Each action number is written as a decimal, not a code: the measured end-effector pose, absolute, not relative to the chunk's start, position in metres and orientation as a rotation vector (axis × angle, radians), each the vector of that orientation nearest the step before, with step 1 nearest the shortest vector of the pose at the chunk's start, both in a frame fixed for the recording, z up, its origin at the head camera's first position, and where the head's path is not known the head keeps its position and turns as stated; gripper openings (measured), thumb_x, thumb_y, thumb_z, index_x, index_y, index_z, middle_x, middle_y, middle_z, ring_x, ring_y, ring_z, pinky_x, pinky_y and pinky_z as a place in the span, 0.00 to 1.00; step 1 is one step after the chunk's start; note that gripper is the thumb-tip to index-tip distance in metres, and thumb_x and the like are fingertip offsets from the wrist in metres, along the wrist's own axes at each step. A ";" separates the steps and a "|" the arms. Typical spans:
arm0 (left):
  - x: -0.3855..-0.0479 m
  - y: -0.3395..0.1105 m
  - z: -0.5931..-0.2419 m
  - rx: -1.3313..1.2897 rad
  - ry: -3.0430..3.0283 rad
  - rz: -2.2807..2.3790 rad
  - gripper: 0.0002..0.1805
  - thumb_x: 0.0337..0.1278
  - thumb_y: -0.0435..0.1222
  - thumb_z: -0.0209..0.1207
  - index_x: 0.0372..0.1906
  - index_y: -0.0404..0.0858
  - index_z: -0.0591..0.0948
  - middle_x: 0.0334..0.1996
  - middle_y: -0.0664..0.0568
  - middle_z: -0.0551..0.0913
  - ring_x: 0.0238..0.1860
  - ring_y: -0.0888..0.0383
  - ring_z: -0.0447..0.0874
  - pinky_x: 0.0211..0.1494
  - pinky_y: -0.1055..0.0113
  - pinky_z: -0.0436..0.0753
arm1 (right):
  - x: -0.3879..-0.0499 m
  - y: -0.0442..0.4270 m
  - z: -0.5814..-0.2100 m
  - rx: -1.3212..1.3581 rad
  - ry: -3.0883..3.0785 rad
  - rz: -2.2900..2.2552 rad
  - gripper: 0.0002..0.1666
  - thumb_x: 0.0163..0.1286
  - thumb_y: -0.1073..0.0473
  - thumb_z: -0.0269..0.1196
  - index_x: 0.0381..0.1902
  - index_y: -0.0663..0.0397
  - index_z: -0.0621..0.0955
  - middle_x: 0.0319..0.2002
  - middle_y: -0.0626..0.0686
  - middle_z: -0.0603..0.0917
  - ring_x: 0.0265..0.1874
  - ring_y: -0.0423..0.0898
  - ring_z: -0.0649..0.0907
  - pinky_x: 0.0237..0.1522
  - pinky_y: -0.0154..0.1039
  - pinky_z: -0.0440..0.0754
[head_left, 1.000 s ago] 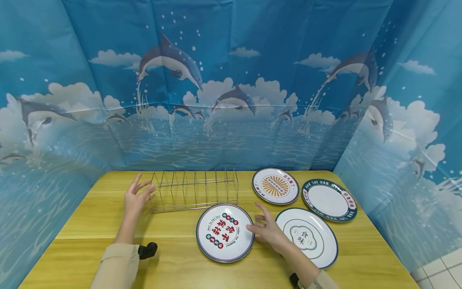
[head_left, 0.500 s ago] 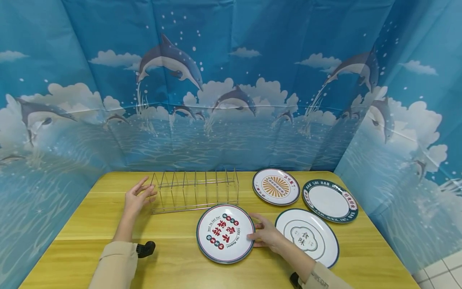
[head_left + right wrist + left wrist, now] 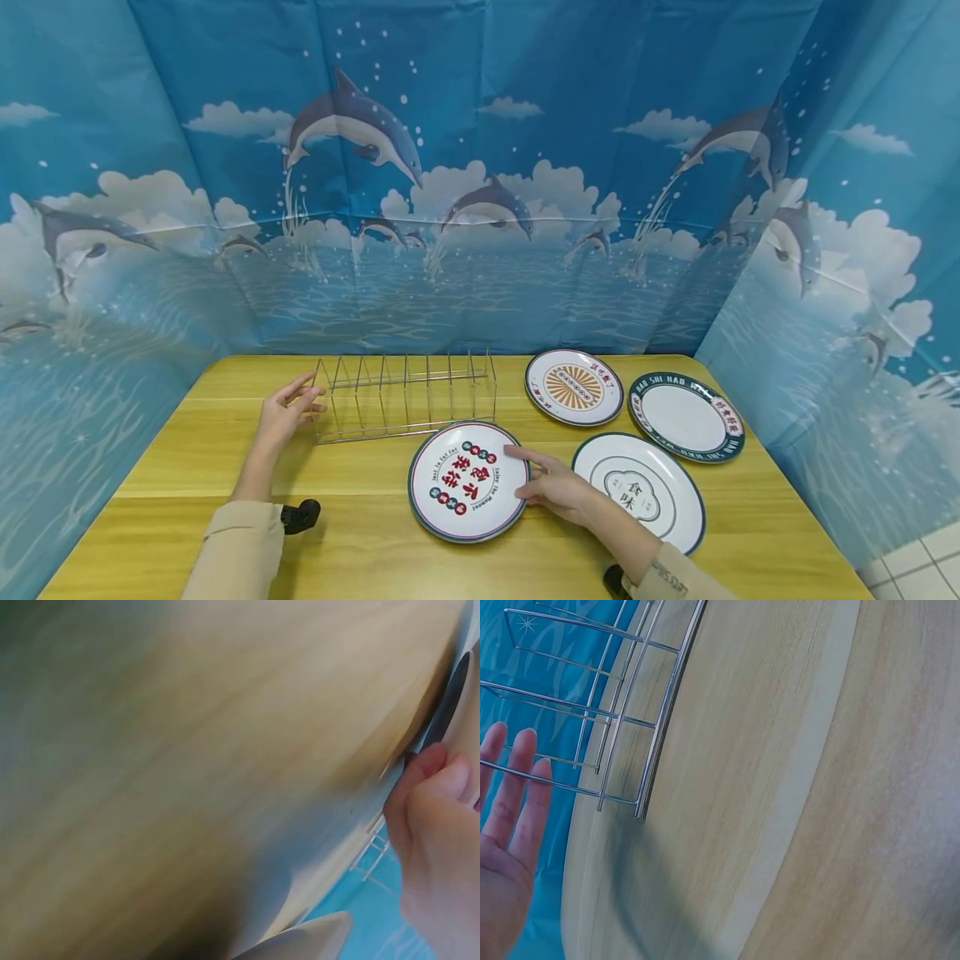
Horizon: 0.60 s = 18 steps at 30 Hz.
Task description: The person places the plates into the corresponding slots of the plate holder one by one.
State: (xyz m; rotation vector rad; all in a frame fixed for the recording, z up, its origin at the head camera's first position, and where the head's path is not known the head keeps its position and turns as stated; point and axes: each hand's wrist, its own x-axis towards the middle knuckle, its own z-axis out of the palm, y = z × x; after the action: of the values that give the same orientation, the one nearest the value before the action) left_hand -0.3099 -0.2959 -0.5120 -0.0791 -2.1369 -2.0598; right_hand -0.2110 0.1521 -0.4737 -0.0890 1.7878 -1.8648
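Observation:
A round white plate [image 3: 457, 508] with red characters and a dark rim lies at the table's middle, in front of the wire rack. At its right edge my right hand [image 3: 558, 490] pinches the rim between thumb and fingers; in the right wrist view that hand [image 3: 439, 817] is at the plate's edge, its far fingers partly hidden. The metal wire plate rack [image 3: 406, 430] stands toward the back, its slots without plates. My left hand [image 3: 283, 414] is at the rack's left end. In the left wrist view, straight fingers [image 3: 511, 802] lie against the end wire.
To the right lie a plate with an orange sunburst [image 3: 573, 387], a green-rimmed plate [image 3: 682, 417] and a larger white plate [image 3: 667, 500]. They rest on a yellow wood-grain table [image 3: 367, 542]. A blue dolphin curtain [image 3: 480, 283] hangs behind.
My right hand has moved left from just beside the red-lettered plate onto its right rim and now grips it. My left hand has shifted slightly closer to the rack's end.

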 end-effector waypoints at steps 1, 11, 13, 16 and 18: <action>-0.310 -0.296 -0.512 -0.087 -2.141 -2.056 0.28 0.57 0.46 0.58 0.63 0.44 0.70 0.38 0.57 0.81 0.31 0.61 0.84 0.34 0.68 0.83 | -0.212 0.153 -0.474 -0.098 1.754 -1.875 0.42 0.56 0.78 0.56 0.68 0.60 0.59 0.61 0.69 0.66 0.43 0.47 0.79 0.39 0.35 0.78; -0.304 -0.292 -0.501 -0.051 -2.255 -1.950 0.30 0.58 0.45 0.58 0.64 0.40 0.67 0.43 0.55 0.71 0.32 0.63 0.81 0.34 0.70 0.82 | -0.212 0.157 -0.471 -0.168 1.608 -1.904 0.44 0.59 0.77 0.55 0.71 0.50 0.55 0.66 0.68 0.55 0.48 0.50 0.77 0.44 0.40 0.79; -0.293 -0.285 -0.486 -0.042 -2.286 -1.929 0.31 0.58 0.46 0.57 0.64 0.40 0.67 0.42 0.55 0.71 0.32 0.61 0.81 0.36 0.68 0.82 | -0.210 0.157 -0.470 -0.187 1.603 -1.906 0.44 0.60 0.77 0.55 0.71 0.46 0.54 0.62 0.68 0.60 0.45 0.53 0.79 0.43 0.43 0.80; -0.278 -0.274 -0.462 0.006 -2.335 -1.915 0.32 0.59 0.46 0.57 0.65 0.36 0.65 0.41 0.55 0.70 0.33 0.60 0.80 0.40 0.63 0.82 | -0.208 0.158 -0.469 -0.219 1.591 -1.922 0.45 0.61 0.76 0.55 0.71 0.43 0.53 0.58 0.68 0.64 0.43 0.55 0.80 0.43 0.47 0.81; -0.273 -0.271 -0.454 0.016 -2.358 -1.913 0.32 0.60 0.44 0.55 0.66 0.34 0.64 0.39 0.55 0.70 0.32 0.61 0.79 0.42 0.61 0.82 | -0.208 0.157 -0.468 -0.245 1.589 -1.939 0.45 0.62 0.75 0.55 0.71 0.42 0.53 0.57 0.68 0.65 0.43 0.55 0.80 0.43 0.48 0.80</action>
State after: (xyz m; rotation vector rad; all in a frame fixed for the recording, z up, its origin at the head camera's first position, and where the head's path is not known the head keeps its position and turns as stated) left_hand -0.2731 -0.2707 -0.4535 0.0158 -2.3577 -1.9131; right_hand -0.2080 0.1575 -0.4676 -0.2448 1.5894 -1.9389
